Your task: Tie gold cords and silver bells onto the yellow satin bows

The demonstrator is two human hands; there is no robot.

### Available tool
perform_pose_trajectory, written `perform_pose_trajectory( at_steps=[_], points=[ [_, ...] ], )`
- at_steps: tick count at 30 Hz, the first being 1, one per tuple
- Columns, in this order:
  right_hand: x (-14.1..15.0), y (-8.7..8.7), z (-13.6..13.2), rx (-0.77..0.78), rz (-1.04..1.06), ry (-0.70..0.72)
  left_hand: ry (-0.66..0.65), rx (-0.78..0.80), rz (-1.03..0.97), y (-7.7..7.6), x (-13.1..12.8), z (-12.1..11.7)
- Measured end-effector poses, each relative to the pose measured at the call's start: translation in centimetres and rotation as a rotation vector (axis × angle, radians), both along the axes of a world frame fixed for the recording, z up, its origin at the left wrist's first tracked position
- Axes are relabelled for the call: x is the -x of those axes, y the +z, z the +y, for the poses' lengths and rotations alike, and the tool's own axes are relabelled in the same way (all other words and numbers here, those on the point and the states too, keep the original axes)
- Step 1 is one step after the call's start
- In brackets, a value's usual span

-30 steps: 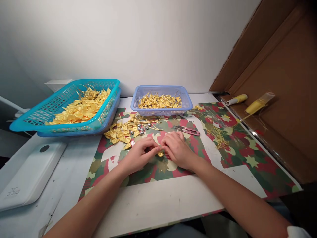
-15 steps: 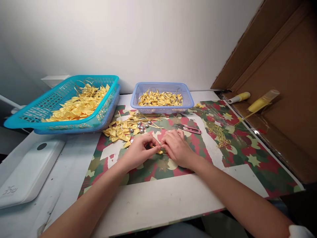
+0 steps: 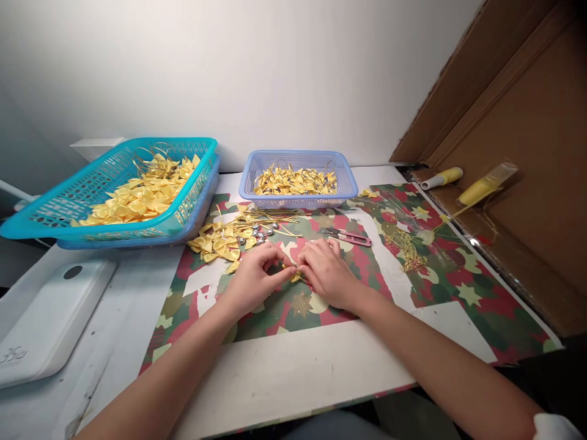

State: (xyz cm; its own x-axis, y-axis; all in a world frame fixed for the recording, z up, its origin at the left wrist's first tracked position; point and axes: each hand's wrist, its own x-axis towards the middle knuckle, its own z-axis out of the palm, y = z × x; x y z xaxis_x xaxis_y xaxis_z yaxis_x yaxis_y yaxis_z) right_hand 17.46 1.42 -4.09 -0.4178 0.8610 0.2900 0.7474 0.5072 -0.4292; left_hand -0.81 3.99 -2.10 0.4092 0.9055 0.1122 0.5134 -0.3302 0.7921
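Observation:
My left hand (image 3: 257,276) and my right hand (image 3: 328,272) meet over the patterned sheet, fingertips nearly touching. Between them they pinch a small yellow ribbon petal (image 3: 296,277), mostly covered by the fingers. Both hands are closed on it. Just beyond my left hand lies a loose pile of yellow ribbon petals (image 3: 220,242). Beside that pile are several small silver bells (image 3: 261,233) and a bundle of gold cords (image 3: 275,216). Past my right hand rests a pair of pink-handled thread snips (image 3: 348,237).
At the left a turquoise basket (image 3: 50,211) holds many yellow petals, stacked on a blue one. A lilac basket (image 3: 298,200) with finished-looking pieces stands at the back. A white power bank (image 3: 59,318) lies left; thread scraps (image 3: 408,247) and thread spools (image 3: 486,183) are right.
The yellow petal shows more between my fingertips now. My fingers have shifted only slightly, and the whole view has moved a little.

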Motion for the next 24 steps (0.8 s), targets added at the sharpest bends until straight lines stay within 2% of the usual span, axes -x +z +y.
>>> perform_pose_trajectory(
  at_steps=[13,24],
  points=[
    [0.01,0.05,0.09,0.030,-0.017,-0.019,-0.096,-0.137,0.040,-0.36,0.03,-0.12],
    [0.09,0.26,0.08,0.058,-0.011,-0.022,-0.090,-0.162,0.078,-0.55,-0.10,-0.24]
  ],
)
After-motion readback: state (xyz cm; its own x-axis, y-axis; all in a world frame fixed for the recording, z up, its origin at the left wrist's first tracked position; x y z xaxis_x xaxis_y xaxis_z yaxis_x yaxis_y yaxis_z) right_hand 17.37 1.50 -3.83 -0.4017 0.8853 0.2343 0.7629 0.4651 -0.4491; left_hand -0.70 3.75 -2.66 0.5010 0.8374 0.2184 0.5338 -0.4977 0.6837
